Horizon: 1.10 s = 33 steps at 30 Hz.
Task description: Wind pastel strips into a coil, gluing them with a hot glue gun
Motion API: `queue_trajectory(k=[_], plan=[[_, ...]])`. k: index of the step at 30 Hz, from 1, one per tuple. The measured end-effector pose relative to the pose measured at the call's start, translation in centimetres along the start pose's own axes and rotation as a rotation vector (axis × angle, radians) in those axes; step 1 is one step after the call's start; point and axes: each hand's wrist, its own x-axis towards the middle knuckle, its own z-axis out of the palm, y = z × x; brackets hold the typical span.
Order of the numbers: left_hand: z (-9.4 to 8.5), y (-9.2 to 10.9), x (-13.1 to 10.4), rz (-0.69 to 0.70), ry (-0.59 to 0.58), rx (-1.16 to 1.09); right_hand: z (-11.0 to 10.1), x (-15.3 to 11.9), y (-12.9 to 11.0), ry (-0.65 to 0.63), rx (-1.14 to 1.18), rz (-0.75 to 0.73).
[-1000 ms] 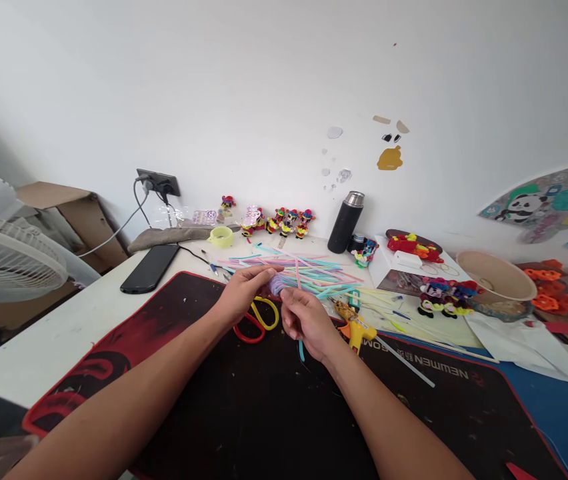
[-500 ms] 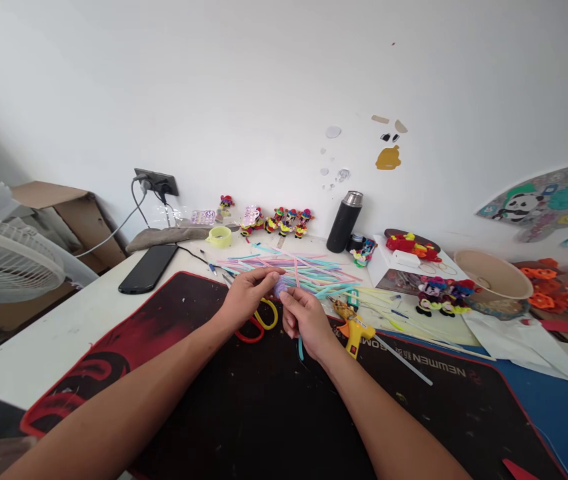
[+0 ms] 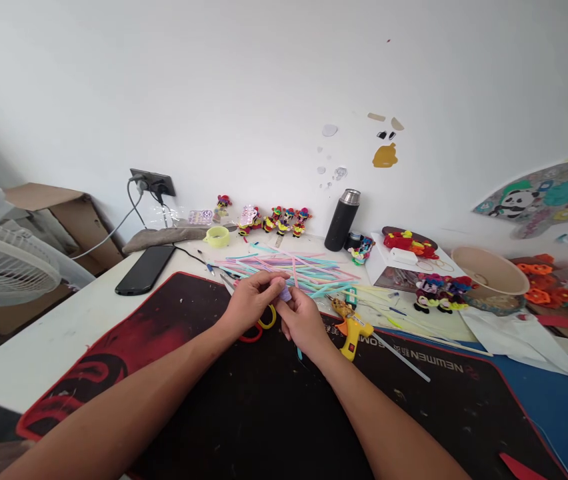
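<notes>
Between my two hands is a small lavender piece, apparently a coiled pipe cleaner [image 3: 285,293]; my fingers hide much of it. My left hand [image 3: 251,303] pinches it from the left with thumb and forefinger. From the right, the fingers of my right hand [image 3: 307,325] are closed on it too. A teal strip [image 3: 299,354] pokes out below my right hand. Scissors [image 3: 269,318] with red and yellow handles lie partly behind my left hand. Just beyond my hands is a spread of pastel pipe cleaners [image 3: 309,263]. A yellow glue gun [image 3: 357,328] rests to the right.
A black desk mat [image 3: 244,413] covers the front of the table. Along the wall stand several small figures [image 3: 287,221], a tape roll [image 3: 217,236] and a black flask [image 3: 343,220]. A phone [image 3: 145,270] lies left, near a fan [image 3: 4,253]; a beige bowl [image 3: 509,273] sits right.
My fingers have shifted slightly around the lavender piece, which is turned a little and sits a bit further right. My right hand covers more of the teal strip.
</notes>
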Motion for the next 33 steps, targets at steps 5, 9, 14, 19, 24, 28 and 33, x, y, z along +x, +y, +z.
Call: queue_trajectory(k=[5, 9, 14, 19, 24, 28, 33], plan=[[-0.1, 0.4, 0.0, -0.015, -0.016, -0.024, -0.1, 0.0, -0.2, -0.037, 0.022, -0.014], [-0.7, 0.3, 0.3, -0.1, -0.006, -0.134, -0.1, -0.2, -0.5, -0.13, 0.097, -0.005], [-1.4, -0.3, 0.9, -0.156, 0.032, -0.292, 0.0, -0.4, -0.8, -0.167, 0.113, 0.03], [-1.2, -0.3, 0.8, -0.167, 0.008, -0.312, -0.2, -0.3, -0.7, -0.107, 0.084, 0.001], [-1.0, -0.6, 0.7, -0.159, -0.019, -0.286, -0.3, -0.4, -0.6, -0.075, 0.022, -0.034], [-1.0, -0.6, 0.7, -0.135, -0.014, -0.248, -0.3, -0.4, -0.6, -0.068, 0.01, -0.031], [-1.2, -0.5, 0.7, -0.156, -0.025, -0.307, -0.4, -0.4, -0.9, -0.084, 0.053, -0.012]])
